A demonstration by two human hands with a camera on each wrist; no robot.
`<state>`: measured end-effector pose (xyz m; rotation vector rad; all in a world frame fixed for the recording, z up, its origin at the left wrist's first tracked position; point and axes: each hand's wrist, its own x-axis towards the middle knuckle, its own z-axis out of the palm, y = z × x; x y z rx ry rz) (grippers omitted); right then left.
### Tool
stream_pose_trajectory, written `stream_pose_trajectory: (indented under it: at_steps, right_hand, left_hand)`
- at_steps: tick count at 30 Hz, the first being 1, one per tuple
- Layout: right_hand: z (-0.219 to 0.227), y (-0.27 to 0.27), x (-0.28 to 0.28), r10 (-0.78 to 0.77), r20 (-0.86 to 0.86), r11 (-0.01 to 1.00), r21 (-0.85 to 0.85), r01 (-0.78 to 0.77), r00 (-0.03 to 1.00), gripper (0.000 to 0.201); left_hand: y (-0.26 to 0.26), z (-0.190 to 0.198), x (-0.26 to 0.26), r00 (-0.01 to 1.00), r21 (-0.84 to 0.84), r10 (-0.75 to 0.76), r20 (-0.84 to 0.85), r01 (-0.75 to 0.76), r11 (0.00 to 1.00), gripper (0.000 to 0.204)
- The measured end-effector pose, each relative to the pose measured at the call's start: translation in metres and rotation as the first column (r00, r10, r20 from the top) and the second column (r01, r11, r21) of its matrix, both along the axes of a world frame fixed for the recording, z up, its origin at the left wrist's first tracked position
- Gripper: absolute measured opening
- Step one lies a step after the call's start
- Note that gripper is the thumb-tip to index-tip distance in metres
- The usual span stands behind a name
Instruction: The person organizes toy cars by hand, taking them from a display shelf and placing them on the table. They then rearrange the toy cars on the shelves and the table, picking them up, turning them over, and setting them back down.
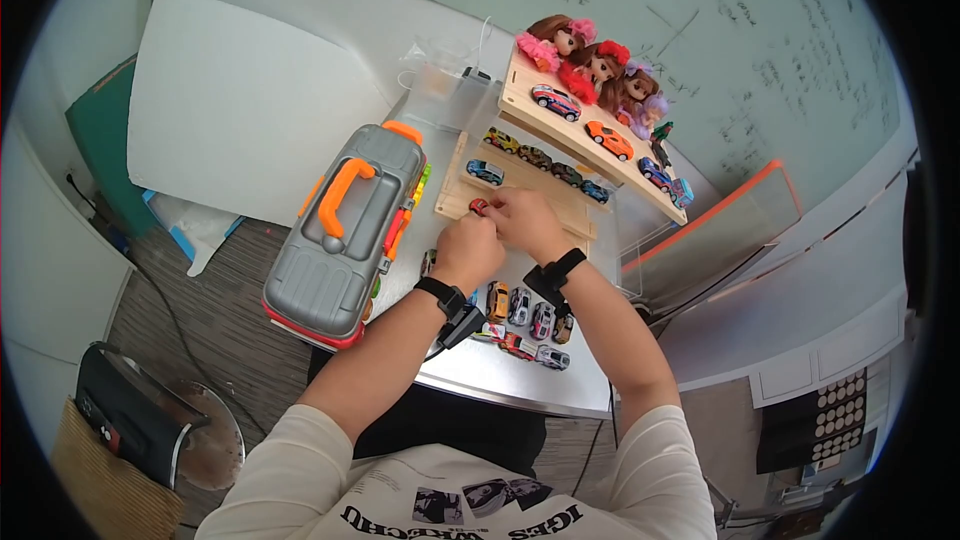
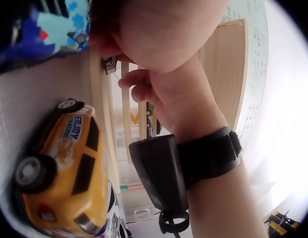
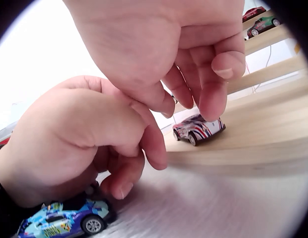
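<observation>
In the right wrist view, a white toy car [image 3: 199, 130] with red and blue stripes sits on a pale wooden board. My right hand [image 1: 528, 222] reaches over it with bent fingers, the fingertips [image 3: 213, 105] at its roof and hood. Part of that hold is hidden behind the hand. My left hand [image 1: 470, 252] is just beside it, its fingers loosely curled with nothing seen in them. Below the left hand, a blue toy car [image 3: 64, 220] rests on the table. A yellow toy car [image 2: 69, 171] shows close up in the left wrist view.
More toy cars [image 1: 519, 307] stand in rows on the table in front of me. A stepped wooden rack [image 1: 548, 180] carries several cars, with dolls [image 1: 600, 73] on its top shelf [image 1: 590, 162]. To the left lies a grey toolbox [image 1: 330, 250] with an orange handle.
</observation>
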<state>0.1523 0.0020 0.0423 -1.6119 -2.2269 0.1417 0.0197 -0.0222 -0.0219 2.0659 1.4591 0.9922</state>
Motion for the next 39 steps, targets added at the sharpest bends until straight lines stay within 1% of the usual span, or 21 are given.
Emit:
stream_pose_trajectory:
  at_steps: [1,3,5,6,7,9,11,12,14,15,16,18,23,25,29,31,37,38,39]
  right_hand:
    - [-0.004,0.0,0.001,0.02,-0.002,1.0,-0.008,-0.02,1.0,0.022]
    - [-0.013,0.001,0.005,0.042,-0.003,0.999,-0.018,-0.042,0.999,0.023]
    - [-0.022,0.004,0.008,0.071,0.044,0.995,0.073,-0.074,0.996,0.025]
    - [-0.027,0.004,0.01,0.073,0.046,0.994,0.072,-0.076,0.996,0.025]
    - [-0.027,0.003,0.01,0.075,0.041,0.993,0.084,-0.078,0.996,0.026]
    - [-0.026,0.002,0.011,0.081,0.043,0.992,0.095,-0.085,0.996,0.027]
    - [-0.01,-0.006,0.004,-0.014,-0.051,0.996,0.084,0.018,0.999,0.029]
    - [-0.005,-0.006,0.005,-0.013,-0.047,0.997,0.081,0.016,0.999,0.029]
    - [0.007,-0.003,0.016,-0.065,-0.121,0.991,0.108,0.079,0.99,0.03]
    - [0.014,0.0,0.02,-0.066,-0.088,0.985,0.152,0.079,0.994,0.031]
    - [0.016,0.003,0.026,-0.068,-0.085,0.986,0.149,0.08,0.994,0.031]
    - [0.016,0.011,0.038,-0.099,0.005,0.978,0.186,0.096,0.995,0.032]
    - [0.013,0.017,0.047,-0.086,0.047,0.985,0.156,0.078,0.995,0.031]
    - [0.01,0.019,0.05,-0.101,0.016,0.99,0.099,0.099,0.995,0.03]
    - [0.004,0.022,0.051,-0.084,0.014,0.991,0.109,0.082,0.996,0.03]
    - [0.004,0.023,0.05,-0.087,0.017,0.993,0.076,0.085,0.996,0.031]
    - [0.006,0.021,0.049,-0.082,0.034,0.995,0.063,0.08,0.996,0.03]
    - [0.005,0.021,0.05,-0.082,0.034,0.995,0.064,0.08,0.996,0.03]
    - [0.004,0.02,0.052,-0.083,0.0,0.992,0.097,0.083,0.997,0.029]
  left_hand:
    - [-0.001,0.001,0.0,1.0,-0.001,0.002,0.006,-0.002,1.0,0.018]
    - [-0.003,0.004,-0.002,0.997,0.004,-0.007,0.081,0.006,1.0,0.017]
    - [-0.003,0.004,-0.002,0.995,0.002,-0.011,0.098,0.011,1.0,0.018]
    - [-0.003,0.004,-0.002,0.993,0.0,-0.017,0.114,0.017,1.0,0.018]
    - [-0.003,0.005,-0.002,0.993,0.0,-0.015,0.116,0.015,1.0,0.018]
    - [-0.002,0.005,-0.002,1.0,0.004,0.002,0.031,-0.002,1.0,0.02]
    - [-0.004,0.006,-0.003,1.0,0.016,-0.002,0.023,0.001,1.0,0.02]
    - [-0.005,0.006,-0.004,1.0,0.03,-0.008,0.01,0.007,1.0,0.02]
    - [-0.006,0.009,-0.005,1.0,0.025,-0.013,0.011,0.013,1.0,0.02]
    - [-0.007,0.01,-0.006,1.0,0.026,-0.02,0.009,0.02,0.999,0.02]
    - [-0.006,0.009,-0.005,1.0,0.023,-0.021,0.011,0.021,1.0,0.02]
    - [-0.005,0.008,-0.004,1.0,0.029,-0.026,0.0,0.026,0.999,0.02]
    - [-0.004,0.006,-0.003,1.0,0.03,-0.025,0.005,0.025,0.999,0.019]
    - [-0.003,0.005,-0.003,1.0,0.036,-0.025,0.008,0.024,0.999,0.019]
    - [-0.005,0.008,-0.004,1.0,0.022,-0.03,-0.001,0.03,0.999,0.019]
    - [-0.006,0.008,-0.004,1.0,0.019,-0.03,0.0,0.03,0.999,0.019]
    - [-0.005,0.009,-0.004,0.999,0.016,-0.038,-0.003,0.038,0.999,0.019]
    - [-0.006,0.009,-0.004,0.999,0.01,-0.036,-0.01,0.036,0.999,0.019]
    - [-0.006,0.01,-0.004,0.999,0.005,-0.035,-0.018,0.035,0.999,0.019]
